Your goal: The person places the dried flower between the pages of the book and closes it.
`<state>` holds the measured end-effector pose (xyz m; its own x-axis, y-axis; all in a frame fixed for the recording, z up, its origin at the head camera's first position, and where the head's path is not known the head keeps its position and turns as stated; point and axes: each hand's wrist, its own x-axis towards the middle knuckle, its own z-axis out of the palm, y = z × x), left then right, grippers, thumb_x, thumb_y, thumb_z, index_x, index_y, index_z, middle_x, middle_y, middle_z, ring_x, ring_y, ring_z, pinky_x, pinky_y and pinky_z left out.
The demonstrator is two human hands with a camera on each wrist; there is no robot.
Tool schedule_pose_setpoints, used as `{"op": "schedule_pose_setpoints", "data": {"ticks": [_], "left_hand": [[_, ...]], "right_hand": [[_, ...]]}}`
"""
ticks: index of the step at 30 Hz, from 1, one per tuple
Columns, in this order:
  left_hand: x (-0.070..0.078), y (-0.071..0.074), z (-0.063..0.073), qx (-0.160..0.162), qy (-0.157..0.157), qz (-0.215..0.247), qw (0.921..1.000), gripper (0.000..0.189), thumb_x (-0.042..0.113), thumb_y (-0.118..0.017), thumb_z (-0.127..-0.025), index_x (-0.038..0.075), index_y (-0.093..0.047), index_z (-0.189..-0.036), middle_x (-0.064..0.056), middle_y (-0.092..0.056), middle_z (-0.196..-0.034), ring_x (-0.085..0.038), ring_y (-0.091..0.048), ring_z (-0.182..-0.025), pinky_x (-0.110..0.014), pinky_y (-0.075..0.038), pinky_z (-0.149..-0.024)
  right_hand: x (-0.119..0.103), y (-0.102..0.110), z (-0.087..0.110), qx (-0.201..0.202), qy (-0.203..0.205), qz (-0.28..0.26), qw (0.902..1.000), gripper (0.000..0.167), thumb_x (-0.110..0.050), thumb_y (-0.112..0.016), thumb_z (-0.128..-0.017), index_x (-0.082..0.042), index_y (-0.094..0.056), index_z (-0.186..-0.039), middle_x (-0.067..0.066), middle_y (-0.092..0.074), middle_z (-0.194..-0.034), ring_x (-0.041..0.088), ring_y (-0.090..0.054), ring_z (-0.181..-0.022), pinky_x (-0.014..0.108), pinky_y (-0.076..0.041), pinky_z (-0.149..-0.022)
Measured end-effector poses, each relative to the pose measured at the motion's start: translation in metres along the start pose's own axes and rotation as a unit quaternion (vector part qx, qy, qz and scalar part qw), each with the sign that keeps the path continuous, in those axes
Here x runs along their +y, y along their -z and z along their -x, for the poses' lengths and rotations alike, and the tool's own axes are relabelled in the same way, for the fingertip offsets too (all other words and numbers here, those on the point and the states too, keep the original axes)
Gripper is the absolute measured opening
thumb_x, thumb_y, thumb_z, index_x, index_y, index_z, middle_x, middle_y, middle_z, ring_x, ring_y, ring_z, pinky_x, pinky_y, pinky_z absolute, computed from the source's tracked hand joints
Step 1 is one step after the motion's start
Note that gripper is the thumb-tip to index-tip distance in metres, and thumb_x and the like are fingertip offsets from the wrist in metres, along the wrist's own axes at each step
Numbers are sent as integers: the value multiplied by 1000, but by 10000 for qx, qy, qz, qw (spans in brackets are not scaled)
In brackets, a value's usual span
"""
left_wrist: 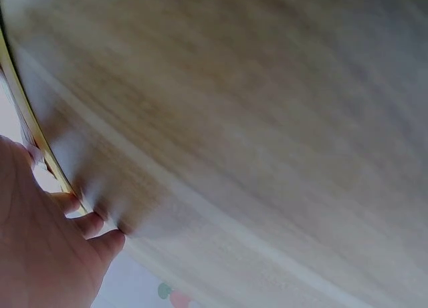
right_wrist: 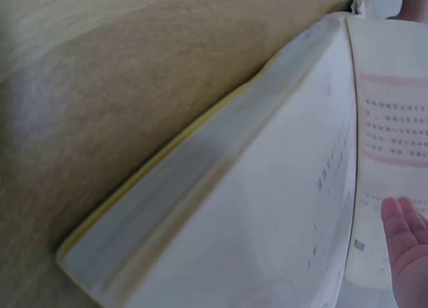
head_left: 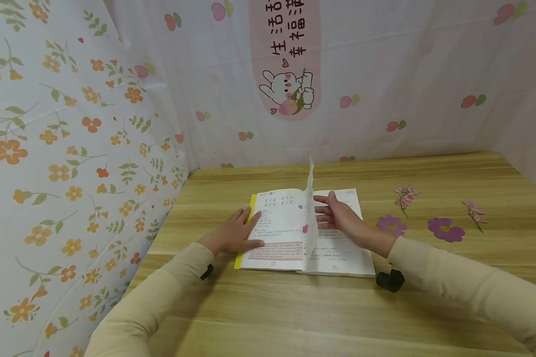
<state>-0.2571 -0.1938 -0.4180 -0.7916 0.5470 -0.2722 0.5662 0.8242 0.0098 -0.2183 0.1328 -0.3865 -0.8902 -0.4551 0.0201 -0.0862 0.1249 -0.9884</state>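
Observation:
An open book (head_left: 277,225) with printed pages and a yellow cover edge lies on the wooden table. One page (head_left: 310,208) stands nearly upright at its middle, with a small pink mark on it. My right hand (head_left: 346,218) is over the right-hand page, its extended fingers against or just beside the raised page. In the right wrist view, only part of that hand (right_wrist: 406,244) shows at the lower right. My left hand (head_left: 234,231) rests on the book's left edge, fingers spread. The left wrist view shows its fingertips (left_wrist: 110,240) reaching past the yellow edge.
Right of the book lie two purple flowers (head_left: 391,225) (head_left: 445,229) and two pink flower sprigs (head_left: 405,197) (head_left: 474,213). Behind the table (head_left: 268,312) hangs a patterned cloth (head_left: 366,64) with a rabbit drawing. Another floral cloth (head_left: 71,163) hangs at the left.

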Motion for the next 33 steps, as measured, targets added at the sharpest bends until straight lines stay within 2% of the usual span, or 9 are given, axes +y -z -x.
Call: {"op": "schedule_pose_setpoints", "data": {"ticks": [2,4,7,10,13,16,20,27,33], "left_hand": [[-1,-1,0,-5,12,2,10000,92,70,-39,-92,13,-9,-158,-26,-9,-157,-44,-14,-143,-51,-17,-113],[-3,-2,0,17,-11,43,10000,91,69,-40,-93,13,-9,-158,-26,-9,-157,-44,-13,-143,-52,-18,-113],[-4,-1,3,51,-75,90,9999,90,67,-41,-94,12,-9,-158,-26,-9,-157,-44,-13,-143,-51,-20,-112],[-4,1,6,80,-177,81,9998,84,59,-43,-97,9,-11,-157,-27,-11,-157,-44,-14,-143,-51,-21,-112],[-6,2,9,114,-275,-90,9995,73,46,-41,-103,5,-13,-156,-27,-12,-157,-43,-16,-142,-50,-21,-112],[-8,1,10,198,-301,-170,9992,63,36,-36,-106,3,-15,-155,-26,-14,-157,-41,-17,-143,-50,-22,-112],[-13,-1,10,259,-264,-63,9993,59,34,-29,-107,4,-14,-156,-24,-13,-158,-39,-16,-144,-50,-21,-112],[-17,-2,11,380,-299,283,9984,60,32,-31,-106,6,-10,-156,-22,-14,-158,-36,-16,-144,-49,-19,-113],[-13,4,10,578,-295,367,9972,63,35,-34,-106,3,-11,-156,-24,-16,-157,-38,-18,-143,-51,-18,-113]], "right_hand": [[1,-8,1,-141,131,276,9994,68,-47,-17,-106,4,-24,-151,28,-40,-145,38,-46,-129,45,-42,-100],[3,-15,0,-204,184,625,9977,60,-39,-29,-108,3,-27,-151,24,-38,-148,37,-40,-134,46,-37,-104],[5,-25,1,-341,158,1161,9925,63,-34,-50,-103,-1,-28,-152,19,-32,-153,36,-31,-139,48,-32,-107],[7,-34,1,-569,233,1880,9802,77,-38,-64,-94,-5,-26,-153,15,-25,-157,34,-26,-141,51,-29,-108],[9,-41,0,-836,534,2648,9592,84,-38,-70,-90,-7,-26,-154,13,-20,-159,31,-21,-143,50,-26,-110],[11,-48,-2,-1124,912,3263,9341,83,-36,-70,-90,-5,-26,-153,14,-15,-160,29,-13,-146,48,-20,-113],[11,-54,-2,-1332,1058,3782,9099,79,-36,-68,-92,-5,-29,-152,15,-17,-159,32,-10,-146,49,-18,-113],[12,-62,-3,-1494,912,4136,8935,73,-35,-66,-93,-2,-35,-150,19,-24,-156,36,-12,-145,50,-15,-114],[13,-69,-6,-1717,865,4429,8757,66,-33,-63,-95,0,-39,-147,20,-27,-155,36,-15,-144,50,-11,-114]]}}
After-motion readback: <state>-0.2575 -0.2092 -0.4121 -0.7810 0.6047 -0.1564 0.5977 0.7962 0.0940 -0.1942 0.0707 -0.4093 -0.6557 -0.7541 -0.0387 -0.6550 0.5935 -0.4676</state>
